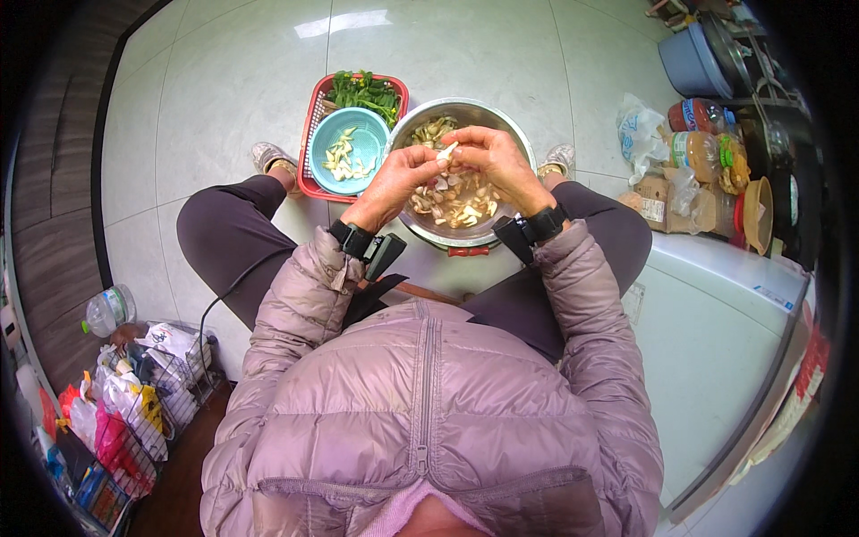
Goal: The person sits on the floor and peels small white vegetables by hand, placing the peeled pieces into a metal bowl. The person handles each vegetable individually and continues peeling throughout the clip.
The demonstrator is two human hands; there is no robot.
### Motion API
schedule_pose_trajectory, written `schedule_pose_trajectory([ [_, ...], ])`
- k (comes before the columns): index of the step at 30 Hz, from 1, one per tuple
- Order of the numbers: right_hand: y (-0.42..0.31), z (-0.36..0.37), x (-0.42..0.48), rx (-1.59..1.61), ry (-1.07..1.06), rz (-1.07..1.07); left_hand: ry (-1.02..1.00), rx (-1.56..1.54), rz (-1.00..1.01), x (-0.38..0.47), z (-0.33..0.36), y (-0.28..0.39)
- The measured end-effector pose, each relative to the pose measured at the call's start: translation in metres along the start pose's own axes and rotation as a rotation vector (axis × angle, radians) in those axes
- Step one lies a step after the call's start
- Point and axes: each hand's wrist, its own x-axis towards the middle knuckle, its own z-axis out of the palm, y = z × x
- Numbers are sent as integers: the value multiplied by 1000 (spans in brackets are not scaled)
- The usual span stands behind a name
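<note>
Between the fingertips of both hands is a pale garlic clove point(447, 152). My left hand point(397, 180) pinches it from one side, and my right hand point(495, 161) grips it from the other. Both hands are over a steel basin point(521, 122) on the floor, its near side fitted with a red handle point(468, 252). Inside the basin, garlic cloves point(463, 205) and bits of skin lie in what looks like water. To the left, a turquoise plastic colander point(370, 127) holds several peeled cloves point(342, 161). It sits in a red plastic basket point(314, 107) beside leafy greens point(362, 94).
Wire baskets point(181, 366) with plastic bags stand at the lower left, near a clear bottle point(111, 310). On the right are bottles point(694, 153), a cardboard box point(654, 194), a blue-grey tub point(691, 64) and a white appliance point(718, 309). My knees flank the basin.
</note>
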Motion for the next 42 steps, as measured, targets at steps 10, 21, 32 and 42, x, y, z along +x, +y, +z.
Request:
schedule_pose_trajectory([
  [10,-2,-1,1,-52,-10,44,-24,10,15,2,-2,-3],
  [21,-3,1,0,-202,-5,-53,-38,-12,21,3,-4,-5],
  [32,-6,1,1,-144,17,-23,-19,-27,12,4,-6,-6],
  [42,-2,0,4,-32,20,17,15,-1,26,2,-3,-2],
])
